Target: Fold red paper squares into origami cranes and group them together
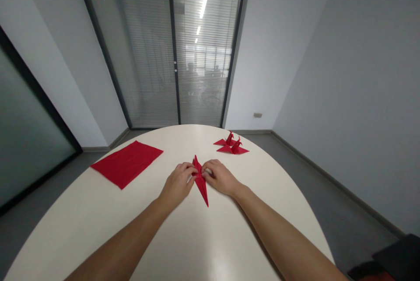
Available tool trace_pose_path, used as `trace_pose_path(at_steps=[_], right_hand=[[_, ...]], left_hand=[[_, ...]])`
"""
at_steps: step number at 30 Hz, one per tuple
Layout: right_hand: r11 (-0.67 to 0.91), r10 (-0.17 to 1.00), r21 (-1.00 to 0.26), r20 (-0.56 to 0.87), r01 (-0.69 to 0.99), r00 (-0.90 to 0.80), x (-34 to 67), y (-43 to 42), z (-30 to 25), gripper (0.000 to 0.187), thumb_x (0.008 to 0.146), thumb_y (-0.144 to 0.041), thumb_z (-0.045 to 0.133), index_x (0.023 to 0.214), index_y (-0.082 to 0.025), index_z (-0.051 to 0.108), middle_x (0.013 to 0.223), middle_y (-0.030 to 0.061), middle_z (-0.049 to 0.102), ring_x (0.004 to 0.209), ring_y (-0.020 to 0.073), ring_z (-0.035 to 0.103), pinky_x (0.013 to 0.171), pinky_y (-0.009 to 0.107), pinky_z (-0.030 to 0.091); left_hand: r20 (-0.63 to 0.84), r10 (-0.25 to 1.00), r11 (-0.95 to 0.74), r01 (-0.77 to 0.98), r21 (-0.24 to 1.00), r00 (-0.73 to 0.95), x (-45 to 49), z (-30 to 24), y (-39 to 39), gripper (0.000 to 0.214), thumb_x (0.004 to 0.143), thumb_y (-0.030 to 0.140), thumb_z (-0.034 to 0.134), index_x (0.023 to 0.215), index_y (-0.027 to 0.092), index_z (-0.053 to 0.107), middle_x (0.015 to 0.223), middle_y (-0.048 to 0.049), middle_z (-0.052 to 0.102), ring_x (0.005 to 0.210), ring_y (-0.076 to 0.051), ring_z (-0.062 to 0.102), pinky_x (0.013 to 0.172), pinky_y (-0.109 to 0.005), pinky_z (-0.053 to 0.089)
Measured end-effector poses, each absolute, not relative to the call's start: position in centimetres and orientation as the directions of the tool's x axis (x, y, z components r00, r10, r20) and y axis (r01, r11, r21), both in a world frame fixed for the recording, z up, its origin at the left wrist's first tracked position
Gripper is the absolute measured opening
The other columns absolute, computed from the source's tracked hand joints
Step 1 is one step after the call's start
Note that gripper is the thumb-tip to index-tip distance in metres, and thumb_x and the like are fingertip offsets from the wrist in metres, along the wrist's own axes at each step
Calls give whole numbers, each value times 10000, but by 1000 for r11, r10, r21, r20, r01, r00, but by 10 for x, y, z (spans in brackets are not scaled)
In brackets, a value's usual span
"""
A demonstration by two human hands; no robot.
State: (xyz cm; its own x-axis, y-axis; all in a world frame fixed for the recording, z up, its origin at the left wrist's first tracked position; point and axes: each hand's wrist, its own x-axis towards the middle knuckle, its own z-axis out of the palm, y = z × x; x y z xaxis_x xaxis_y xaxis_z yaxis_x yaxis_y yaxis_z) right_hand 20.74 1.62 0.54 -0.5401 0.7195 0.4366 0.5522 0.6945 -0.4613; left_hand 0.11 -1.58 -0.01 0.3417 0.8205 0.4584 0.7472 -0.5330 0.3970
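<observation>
A long, narrow piece of folded red paper [201, 190] lies on the table in front of me, one point toward me and another pointing away. My left hand [179, 183] pinches its left edge near the middle, thumb and fingers closed on the paper. From the other side, my right hand [220, 176] grips the right edge at about the same height, its fingers curled together. The fingertips hide part of the paper's middle. Beyond my right hand stand two finished red paper cranes, a nearer crane [233, 148] and a farther crane [226, 142], close together with wings spread.
The round white table [157, 246] fills the lower view. On its left side lies a flat red paper sheet [126, 163] with light creases. Past the far edge are a glass partition [151, 53] with blinds and grey walls. Something dark [398, 257] shows at lower right.
</observation>
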Motion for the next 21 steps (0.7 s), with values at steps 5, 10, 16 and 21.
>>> trace_pose_path(at_steps=[5,10,16,21], right_hand=[[693,721,-457,427,558,-546,208,16,7,139,874,-128,620,972,-196,692,999,73,696,996,227,604,920,379,454],[722,690,-462,440,515,-574,211,16,8,186,844,-137,661,1008,-206,718,1007,65,715,1002,224,621,939,372,459],[717,697,-463,437,521,-569,212,17,7,148,895,-195,654,1023,-211,726,1000,62,726,998,218,628,933,368,464],[706,707,-464,422,535,-567,214,17,8,147,920,-245,646,1035,-203,727,997,69,730,980,221,632,914,365,469]], left_hand=[[466,800,-558,756,343,379,1,1,-16,186,919,153,588,987,218,748,1161,-76,677,1103,-245,585,980,-412,506],[428,810,-553,766,328,401,1,4,-17,184,921,168,605,1027,218,747,1034,-62,745,1016,-245,631,921,-401,520],[419,817,-538,786,306,396,1,7,-20,200,923,161,596,1055,215,736,1028,-62,752,993,-235,647,887,-369,522],[401,829,-526,787,321,391,0,8,-21,231,915,140,586,1075,226,729,1051,-61,750,1009,-234,651,897,-366,521]])
